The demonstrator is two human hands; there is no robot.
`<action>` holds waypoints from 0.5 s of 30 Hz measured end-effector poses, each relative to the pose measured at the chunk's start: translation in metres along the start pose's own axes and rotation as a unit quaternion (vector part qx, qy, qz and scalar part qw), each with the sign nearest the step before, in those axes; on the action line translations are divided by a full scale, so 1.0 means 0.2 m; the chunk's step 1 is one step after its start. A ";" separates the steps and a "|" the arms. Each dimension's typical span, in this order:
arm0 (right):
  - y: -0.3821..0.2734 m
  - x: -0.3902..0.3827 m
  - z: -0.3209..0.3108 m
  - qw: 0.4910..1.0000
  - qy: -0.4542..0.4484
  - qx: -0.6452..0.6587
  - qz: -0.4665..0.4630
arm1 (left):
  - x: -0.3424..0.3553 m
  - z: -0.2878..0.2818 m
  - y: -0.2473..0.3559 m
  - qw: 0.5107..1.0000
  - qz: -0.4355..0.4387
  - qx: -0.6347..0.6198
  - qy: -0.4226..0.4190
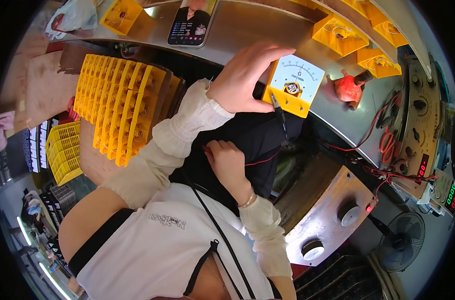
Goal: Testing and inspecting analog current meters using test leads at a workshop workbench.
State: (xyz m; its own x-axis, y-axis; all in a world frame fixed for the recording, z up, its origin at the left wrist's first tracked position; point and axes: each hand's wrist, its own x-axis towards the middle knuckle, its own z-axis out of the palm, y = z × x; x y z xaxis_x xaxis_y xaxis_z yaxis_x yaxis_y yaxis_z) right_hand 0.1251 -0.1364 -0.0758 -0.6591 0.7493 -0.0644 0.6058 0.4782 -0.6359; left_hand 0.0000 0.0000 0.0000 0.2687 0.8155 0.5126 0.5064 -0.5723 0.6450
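My left hand (245, 80) grips a yellow analog panel meter (293, 85) by its left side, thumb at the lower edge and fingers along the top. The meter has a white dial and a round metal part in its middle, and it sits over the front edge of the metal bench. A black test probe (280, 116) reaches up to the meter's lower left corner; whether it is fixed there I cannot tell. Lower down, above my dark-clad lap, my right hand (227, 162) is closed around a red test lead (262, 161). Its red end barely shows by the fingertips.
Left stands a stack of yellow meter housings (118, 102); beyond it, a yellow crate (65, 152). On the bench are a phone (191, 22), a red tool (351, 89), red-handled scissors (387, 144) and more yellow housings (340, 34). A knobbed box (332, 220) and a fan (402, 241) stand right.
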 end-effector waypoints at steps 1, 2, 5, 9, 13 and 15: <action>-0.03 0.00 -0.07 0.998 0.037 0.040 0.006 | 0.00 -0.01 0.00 1.000 -0.006 0.005 0.004; -0.05 -0.01 -0.14 0.995 0.065 0.079 0.020 | -0.01 -0.01 0.00 1.000 -0.021 0.012 0.003; -0.08 -0.09 -0.41 0.980 0.154 0.128 -0.002 | 0.01 0.01 0.02 1.000 -0.027 0.005 0.002; -0.05 -0.16 -0.67 0.949 0.262 0.172 0.038 | 0.01 0.00 0.02 0.999 -0.009 0.044 0.007; 0.06 -0.12 -0.77 0.893 0.405 0.166 0.108 | 0.01 0.01 0.04 0.999 -0.034 0.008 0.010; 0.13 -0.07 -0.78 0.890 0.430 0.117 0.095 | 0.01 0.01 0.04 0.999 -0.041 -0.014 0.007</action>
State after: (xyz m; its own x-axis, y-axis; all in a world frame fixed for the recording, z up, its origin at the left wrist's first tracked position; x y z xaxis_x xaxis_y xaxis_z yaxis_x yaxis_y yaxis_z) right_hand 0.2199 -0.0631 0.0276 0.0909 0.9283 0.3606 0.4943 0.2723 -0.8256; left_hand 0.0071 -0.0029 0.0046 0.2153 0.8591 0.4644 0.5037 -0.5051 0.7009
